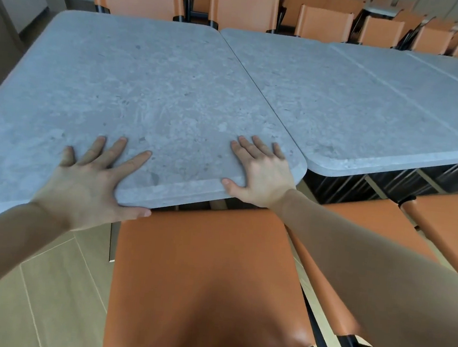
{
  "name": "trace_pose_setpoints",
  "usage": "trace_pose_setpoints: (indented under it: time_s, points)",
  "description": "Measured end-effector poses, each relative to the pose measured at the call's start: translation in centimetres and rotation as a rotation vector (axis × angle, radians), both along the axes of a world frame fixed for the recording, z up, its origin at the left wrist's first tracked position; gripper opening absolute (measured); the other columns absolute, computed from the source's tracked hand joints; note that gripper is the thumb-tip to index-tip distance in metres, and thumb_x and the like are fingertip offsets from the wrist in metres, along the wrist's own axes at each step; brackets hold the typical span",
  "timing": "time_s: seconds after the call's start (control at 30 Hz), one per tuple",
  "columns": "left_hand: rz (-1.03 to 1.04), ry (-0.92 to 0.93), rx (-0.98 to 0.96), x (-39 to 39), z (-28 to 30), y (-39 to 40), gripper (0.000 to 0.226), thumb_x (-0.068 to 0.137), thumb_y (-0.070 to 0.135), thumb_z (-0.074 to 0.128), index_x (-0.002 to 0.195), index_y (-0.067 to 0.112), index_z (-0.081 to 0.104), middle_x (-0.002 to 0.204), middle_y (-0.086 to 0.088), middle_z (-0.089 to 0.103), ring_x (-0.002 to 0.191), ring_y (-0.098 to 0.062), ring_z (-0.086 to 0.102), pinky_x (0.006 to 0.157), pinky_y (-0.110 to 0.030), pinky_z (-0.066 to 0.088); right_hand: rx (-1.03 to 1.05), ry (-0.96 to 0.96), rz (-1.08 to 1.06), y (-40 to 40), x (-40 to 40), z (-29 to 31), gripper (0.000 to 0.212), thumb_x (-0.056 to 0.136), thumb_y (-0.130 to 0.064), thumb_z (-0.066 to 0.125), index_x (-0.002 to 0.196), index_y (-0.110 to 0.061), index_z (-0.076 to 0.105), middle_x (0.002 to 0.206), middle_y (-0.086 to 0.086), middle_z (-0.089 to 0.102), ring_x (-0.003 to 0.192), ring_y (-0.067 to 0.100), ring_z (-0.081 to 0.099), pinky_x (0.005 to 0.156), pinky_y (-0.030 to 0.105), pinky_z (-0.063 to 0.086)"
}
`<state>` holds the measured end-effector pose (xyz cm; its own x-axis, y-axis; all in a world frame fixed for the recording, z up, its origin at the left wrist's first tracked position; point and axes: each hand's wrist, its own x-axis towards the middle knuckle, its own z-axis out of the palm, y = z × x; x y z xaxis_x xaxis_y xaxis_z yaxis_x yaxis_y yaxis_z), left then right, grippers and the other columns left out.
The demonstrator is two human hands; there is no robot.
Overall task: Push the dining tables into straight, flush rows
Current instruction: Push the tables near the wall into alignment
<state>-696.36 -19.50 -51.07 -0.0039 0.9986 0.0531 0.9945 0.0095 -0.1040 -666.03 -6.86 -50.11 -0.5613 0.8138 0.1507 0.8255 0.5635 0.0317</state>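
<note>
On the near grey table (135, 86), left hand (86, 190) and right hand (261, 176), both flat, fingers spread, no legible writing.

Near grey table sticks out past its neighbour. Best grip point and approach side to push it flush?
Take the near table by its front edge, from the chair side: the flat slab has no handles. Left hand and right hand sit there, palms on top, thumbs at the rim. Spread wide resists twisting.

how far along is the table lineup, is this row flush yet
Mostly done: the tables further right already sit edge to edge. In hand: left hand and right hand press on the nearest table. Left: its near edge juts out past the neighbouring table, so it needs pushing in.
</note>
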Motion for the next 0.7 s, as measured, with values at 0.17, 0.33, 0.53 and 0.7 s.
trace_pose_setpoints:
  time_s: [0.17,0.33,0.53,0.7]
  points:
    - [-0.016,-0.023,0.03,-0.4,-0.4,0.5,0.112,0.053,0.108,0.009,0.153,0.059,-0.004,0.17,0.002,0.009,0.157,-0.027,0.009,0.114,-0.055,0.022,-0.014,0.006,0.006,0.3,-0.2,0.0,0.108,0.07,-0.081,0.016,0.158,-0.019,0.031,0.165,0.004,0.03,0.154,0.029,0.021,0.122,0.06,0.014]
    - [-0.006,-0.041,0.049,-0.5,-0.2,1.2,0.112,0.047,0.11,0.006,0.148,0.063,-0.006,0.17,0.005,0.009,0.157,-0.025,0.007,0.114,-0.053,0.021,0.026,0.008,-0.005,1.0,-0.5,-0.1,0.107,0.07,-0.08,0.015,0.157,-0.02,0.032,0.164,0.002,0.031,0.153,0.028,0.023,0.121,0.059,0.016]
    - [0.003,-0.042,0.026,-0.5,-0.2,1.5,0.11,0.046,0.11,0.006,0.145,0.066,-0.011,0.171,0.007,0.004,0.157,-0.023,0.003,0.117,-0.052,0.018,0.018,0.001,-0.009,1.0,-0.5,-0.1,0.106,0.072,-0.08,0.016,0.157,-0.02,0.032,0.164,0.002,0.031,0.153,0.028,0.023,0.122,0.058,0.016]
    - [-0.005,-0.066,0.049,-0.7,-0.3,1.7,0.108,0.048,0.11,0.011,0.145,0.067,-0.01,0.17,0.006,0.006,0.157,-0.023,0.006,0.116,-0.054,0.018,0.013,0.023,-0.008,1.1,-0.5,0.0,0.105,0.071,-0.08,0.015,0.157,-0.021,0.033,0.164,0.002,0.032,0.153,0.027,0.023,0.122,0.058,0.016]
